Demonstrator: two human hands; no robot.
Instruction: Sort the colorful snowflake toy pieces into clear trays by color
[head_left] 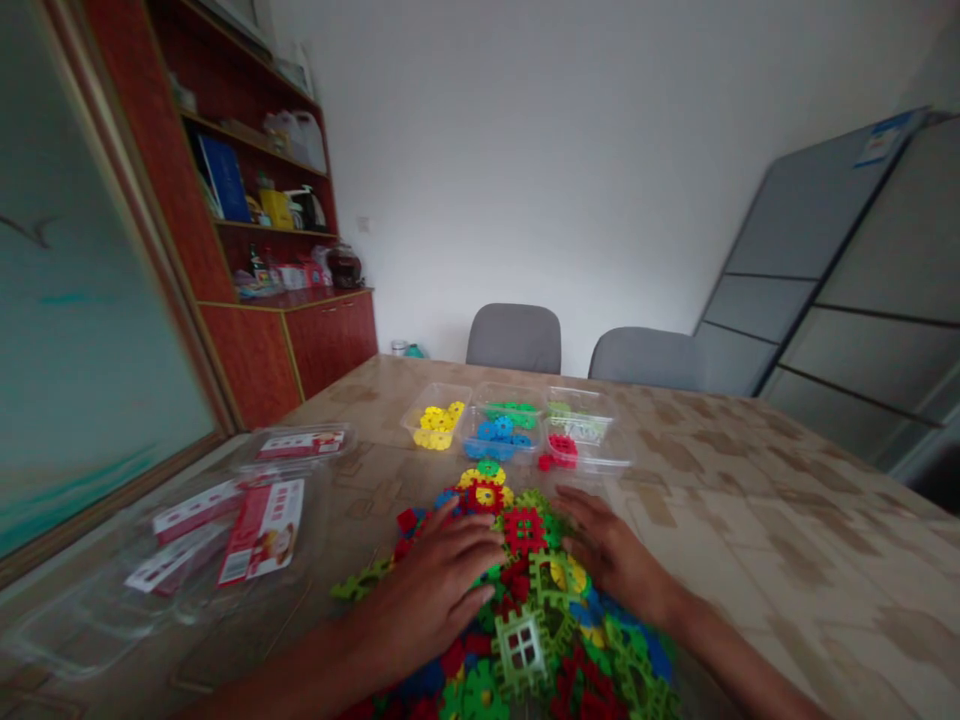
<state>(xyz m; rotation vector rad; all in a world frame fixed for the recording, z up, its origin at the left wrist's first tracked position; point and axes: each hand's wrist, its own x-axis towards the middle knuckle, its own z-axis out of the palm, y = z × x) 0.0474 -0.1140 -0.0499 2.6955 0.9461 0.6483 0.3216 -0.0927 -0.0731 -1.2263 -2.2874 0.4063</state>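
The table (720, 485) bore a patterned surface in brown and tan. Two grey chairs (514, 338) with rounded backs stood behind it. One heap of plastic pieces (516, 580), too mixed to count, lay at the near side, its discs and squares notched at the edges. Beyond it stood clear, thin-walled containers (471, 447) of sorted colours; overlapping rims prevented a count. Two hands were noted: the left (454, 555) lay over the heap, fingers loosely spread; the right (604, 540) curled at its right edge, whether pinching could not be told. Four red-and-white labels (262, 530) lay at left. One pale square piece (520, 647) showed four openings.
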